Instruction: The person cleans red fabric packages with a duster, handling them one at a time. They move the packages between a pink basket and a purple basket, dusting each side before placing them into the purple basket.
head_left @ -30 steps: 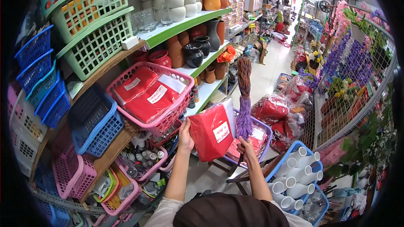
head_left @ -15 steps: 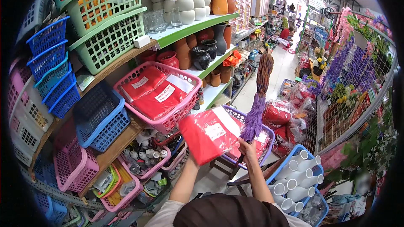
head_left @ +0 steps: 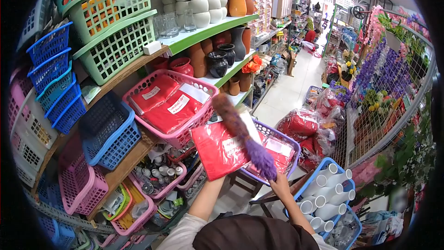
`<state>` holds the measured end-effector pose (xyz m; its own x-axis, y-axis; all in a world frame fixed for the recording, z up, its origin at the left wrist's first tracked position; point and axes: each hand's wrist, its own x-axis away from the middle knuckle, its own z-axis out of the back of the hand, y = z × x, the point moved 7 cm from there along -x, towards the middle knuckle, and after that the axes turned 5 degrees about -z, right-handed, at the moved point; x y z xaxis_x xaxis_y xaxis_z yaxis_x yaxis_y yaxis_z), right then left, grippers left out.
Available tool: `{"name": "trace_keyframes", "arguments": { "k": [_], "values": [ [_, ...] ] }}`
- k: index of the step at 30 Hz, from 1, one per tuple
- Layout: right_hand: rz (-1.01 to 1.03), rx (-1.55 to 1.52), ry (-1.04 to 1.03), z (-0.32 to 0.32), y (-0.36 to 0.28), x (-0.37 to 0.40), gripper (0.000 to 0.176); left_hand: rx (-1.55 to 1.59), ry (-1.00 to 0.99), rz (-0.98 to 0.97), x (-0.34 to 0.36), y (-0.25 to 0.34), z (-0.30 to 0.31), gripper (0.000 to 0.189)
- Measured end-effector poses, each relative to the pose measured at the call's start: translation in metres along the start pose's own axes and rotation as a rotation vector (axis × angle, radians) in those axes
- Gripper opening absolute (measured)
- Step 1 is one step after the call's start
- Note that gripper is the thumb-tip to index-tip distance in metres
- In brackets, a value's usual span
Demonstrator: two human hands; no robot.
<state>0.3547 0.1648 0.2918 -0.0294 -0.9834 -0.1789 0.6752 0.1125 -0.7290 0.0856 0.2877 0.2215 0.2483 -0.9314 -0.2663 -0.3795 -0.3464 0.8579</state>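
My left hand [head_left: 215, 183] holds a clear-wrapped packet of red cloth [head_left: 213, 157] with a white label; its fingers are hidden beneath. In my right hand [head_left: 279, 186] is a feather duster [head_left: 260, 155], gripped low at its handle end. The brown and purple head, blurred by motion, slants left across the packet. Beneath and behind it stands a purple basket [head_left: 296, 150] with more red packets [head_left: 279, 147] inside. On the shelf to the left, a pink basket [head_left: 212, 93] holds similar labelled red packets [head_left: 178, 107].
White vases [head_left: 329, 210] fill a blue basket [head_left: 352, 183] at my right. Bagged red goods [head_left: 298, 122] lie on the floor ahead. Shelves with pots [head_left: 217, 62] line the left, and a wire rack [head_left: 393, 106] with flowers stands right. A person [head_left: 311, 37] is far down the aisle.
The duster has swung from upright down to the left, over the red packet. My right hand has dropped slightly lower. My left hand still holds the packet, shifted slightly left.
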Motion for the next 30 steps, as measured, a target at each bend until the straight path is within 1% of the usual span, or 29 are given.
{"name": "trace_keyframes", "arguments": {
  "k": [1,3,4,5,6,8,9,11,13,14,15,16,17,19,20,21,23,24,25,27,28,30],
  "values": [
    [-0.004,-0.001,0.003,0.002,0.005,0.002,0.034,-0.045,0.004,-0.017,0.008,-0.004,0.002,0.049],
    [0.142,0.343,-0.229,-0.011,0.005,0.008,0.033,-0.135,0.015,-0.05,0.005,-0.009,0.002,0.049],
    [0.171,0.389,-0.206,-0.005,-0.003,0.008,0.033,-0.179,0.023,-0.066,-0.01,-0.012,-0.004,0.049],
    [0.17,0.39,-0.206,-0.005,0.0,0.008,0.033,-0.223,0.03,-0.084,-0.009,-0.013,-0.004,0.049],
    [0.112,0.35,-0.105,0.002,0.01,0.004,0.033,-0.268,0.037,-0.104,0.007,-0.021,0.008,0.049],
    [-0.009,0.246,0.083,0.008,0.043,-0.005,0.032,-0.356,0.051,-0.144,0.001,-0.024,0.009,0.049],
    [-0.009,0.246,0.084,0.01,0.039,-0.008,0.032,-0.399,0.058,-0.163,-0.006,-0.021,0.016,0.049],
    [-0.141,0.112,0.147,0.018,0.04,-0.01,0.028,-0.489,0.072,-0.196,-0.005,-0.029,0.01,0.049],
    [-0.125,0.159,0.138,0.013,0.036,-0.007,0.025,-0.58,0.085,-0.23,-0.009,-0.038,0.013,0.049],
    [-0.042,0.197,0.008,0.002,0.028,-0.004,0.026,-0.625,0.091,-0.249,0.002,-0.039,0.022,0.049],
    [0.042,0.235,-0.122,-0.009,0.021,-0.002,0.027,-0.668,0.098,-0.269,-0.002,-0.039,0.029,0.049],
    [0.155,0.244,-0.182,-0.013,0.014,0.001,0.034,-0.712,0.105,-0.289,0.006,-0.044,0.033,0.049],
    [0.157,0.243,-0.183,-0.012,0.014,0.001,0.034,-0.757,0.114,-0.309,0.01,-0.045,0.042,0.05],
    [0.049,0.384,-0.097,0.005,0.004,-0.003,0.033,-0.85,0.138,-0.35,-0.005,-0.052,0.033,0.05],
    [-0.007,0.355,0.046,0.007,0.017,-0.006,0.029,-0.896,0.148,-0.369,0.002,-0.049,0.041,0.05],
    [-0.006,0.353,0.045,0.001,0.025,-0.011,0.029,-0.942,0.157,-0.389,-0.001,-0.051,0.041,0.05],
    [-0.138,0.127,0.144,0.003,0.046,-0.016,0.028,-1.032,0.175,-0.428,-0.009,-0.056,0.033,0.05],
    [-0.095,0.13,0.127,-0.003,0.047,-0.017,0.031,-1.078,0.185,-0.448,-0.012,-0.055,0.031,0.05],
    [-0.093,0.128,0.125,-0.003,0.042,-0.014,0.031,-1.124,0.195,-0.467,-0.006,-0.058,0.037,0.05],
    [0.165,0.221,-0.065,-0.018,0.011,-0.003,0.033,-1.216,0.213,-0.505,-0.005,-0.067,0.037,0.05],
    [0.264,0.285,-0.088,-0.02,-0.003,0.003,0.036,-1.261,0.221,-0.522,-0.003,-0.06,0.054,0.05],
    [0.262,0.319,-0.084,-0.021,-0.006,0.003,0.037,-1.353,0.239,-0.559,-0.004,-0.068,0.051,0.05]
  ]
}}
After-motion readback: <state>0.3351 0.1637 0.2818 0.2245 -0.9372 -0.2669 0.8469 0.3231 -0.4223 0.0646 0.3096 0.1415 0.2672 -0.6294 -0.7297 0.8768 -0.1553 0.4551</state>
